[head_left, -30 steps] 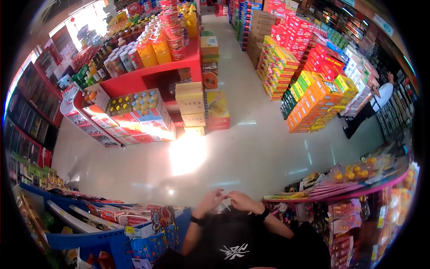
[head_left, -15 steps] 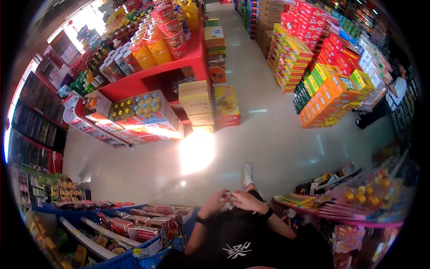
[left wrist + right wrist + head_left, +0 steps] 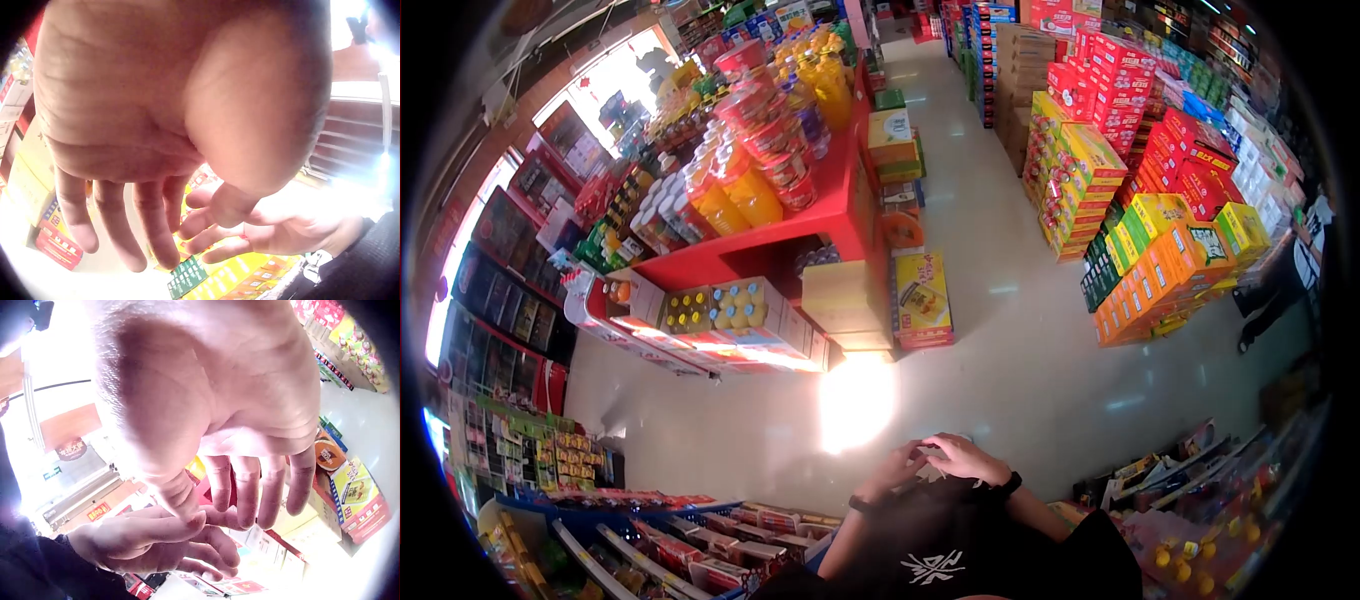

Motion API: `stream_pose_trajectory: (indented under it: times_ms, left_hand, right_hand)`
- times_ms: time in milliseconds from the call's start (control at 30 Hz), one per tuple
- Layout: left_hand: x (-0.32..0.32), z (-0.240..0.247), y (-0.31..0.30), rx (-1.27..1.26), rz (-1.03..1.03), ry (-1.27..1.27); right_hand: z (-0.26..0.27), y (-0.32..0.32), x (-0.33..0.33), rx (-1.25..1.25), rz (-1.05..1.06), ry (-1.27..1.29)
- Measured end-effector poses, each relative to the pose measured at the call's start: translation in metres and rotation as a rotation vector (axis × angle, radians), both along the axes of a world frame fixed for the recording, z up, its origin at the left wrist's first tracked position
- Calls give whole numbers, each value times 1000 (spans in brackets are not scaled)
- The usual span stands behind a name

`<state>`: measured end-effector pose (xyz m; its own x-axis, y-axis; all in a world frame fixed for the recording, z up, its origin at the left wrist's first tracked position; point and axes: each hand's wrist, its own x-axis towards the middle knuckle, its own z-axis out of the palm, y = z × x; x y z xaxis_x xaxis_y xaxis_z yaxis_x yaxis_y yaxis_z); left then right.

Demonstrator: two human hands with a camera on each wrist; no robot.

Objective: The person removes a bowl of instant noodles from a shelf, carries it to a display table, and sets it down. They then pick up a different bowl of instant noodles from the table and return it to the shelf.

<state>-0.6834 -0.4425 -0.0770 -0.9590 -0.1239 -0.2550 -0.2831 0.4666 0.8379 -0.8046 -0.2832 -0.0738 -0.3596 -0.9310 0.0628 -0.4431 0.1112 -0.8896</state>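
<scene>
- The left hand [image 3: 897, 468] and the right hand [image 3: 962, 458] meet in front of the chest, at 6 o'clock in the head view, with the right lying partly over the left.
- Both hands are released. In the left wrist view the left fingers [image 3: 112, 219] hang straight and loose. In the right wrist view the right fingers [image 3: 250, 487] droop, only lightly bent. Neither hand shows anything between its fingers.
- The right thumb [image 3: 181, 494] touches the side of the left hand's fingers, so the two hands are in contact, not apart.
- A second ago a thin pale sliver showed between the fingertips. It is not visible now, and I cannot tell whether it is hidden or gone.
- The hands have stayed joined in the same spot against the body, so the fiddling between them looks unfinished.
- A pale shoe showed just above the hands half a second ago and is now out of sight. The view has also swung, so the shop displays sit further to 12 o'clock.
- A dark wristband [image 3: 860, 503] sits on the left wrist and a black watch [image 3: 1007, 485] on the right, above a black shirt [image 3: 940, 550].
- Beyond the hands, at the centre, a bright glare lies on the pale floor [image 3: 1020, 380].
- A red display stand [image 3: 820, 215] with orange bottles [image 3: 745, 195] is at 11 o'clock, with a yellow box [image 3: 922, 290] just beside its foot.
- Stacked orange cartons [image 3: 1160, 280] stand at 2 o'clock, and a blue rack [image 3: 700, 540] of packets is at 7 o'clock.
</scene>
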Motion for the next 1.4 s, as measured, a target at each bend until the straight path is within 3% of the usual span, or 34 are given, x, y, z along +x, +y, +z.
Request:
stream_pose_trajectory:
  times_ms: [100,233,433,533,633,733,833,933,1000,1067,1267,1400]
  left_hand:
    - [-49,6,1,41,-57,-135]
    - [-98,12,12,32,-72,8]
    - [-136,23,6,47,-91,-126]
    - [-148,9,-13,-37,-42,-39]
    - [-166,17,-37,30,62,-108]
    - [-181,-16,-71,200,168,27]
    - [-207,-6,-121,443,241,49]
    - [-234,16,-195,256,194,195]
    - [-251,73,-247,56,216,209]
    - [-261,79,-310,108,333,258]
    - [-304,169,-451,75,613,659]
    - [-330,213,-516,-42,649,885]
  right_hand:
    - [-1,6,-39,-30,-46,-44]
    - [3,16,-84,-36,-88,-62]
    - [24,10,-133,-17,-238,-400]
    - [16,0,-158,-106,-228,-323]
    - [9,-19,-179,-66,-292,-330]
    - [7,-49,-197,-71,-296,-318]
    - [31,-87,-221,-18,-270,-304]
    - [30,-140,-253,-89,-224,-282]
    - [53,-182,-276,-120,-195,-243]
    - [81,-228,-298,-166,-140,-198]
    - [173,-367,-356,-368,-20,-168]
    - [219,-444,-376,-533,20,-157]
